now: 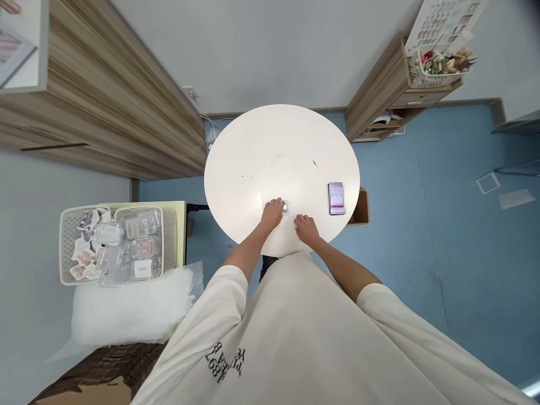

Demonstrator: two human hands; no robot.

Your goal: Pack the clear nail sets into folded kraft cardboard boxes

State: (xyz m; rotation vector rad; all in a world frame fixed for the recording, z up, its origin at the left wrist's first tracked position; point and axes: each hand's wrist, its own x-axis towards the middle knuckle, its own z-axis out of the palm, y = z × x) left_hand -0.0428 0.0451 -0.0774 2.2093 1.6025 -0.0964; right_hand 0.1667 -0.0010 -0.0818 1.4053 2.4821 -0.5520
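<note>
My left hand [273,212] rests near the front of a round white table [278,135], a ring on one finger. Its fingertips are closed against the left edge of a small clear plastic box [287,207], which lies flat; what is inside is too small to make out. To the right of the box, my right hand [307,229] lies on the tabletop with its fingers slightly bent and apart, holding nothing. A phone [336,198] with a lit screen lies further right.
At the left, a white basket [158,211] holds clear plastic boxes, beside another basket [63,247] of printed cards. White packing sheets [130,306] lie below them. Wooden cabinets [139,112] stand at the back left, a wooden shelf unit [379,95] at the back right.
</note>
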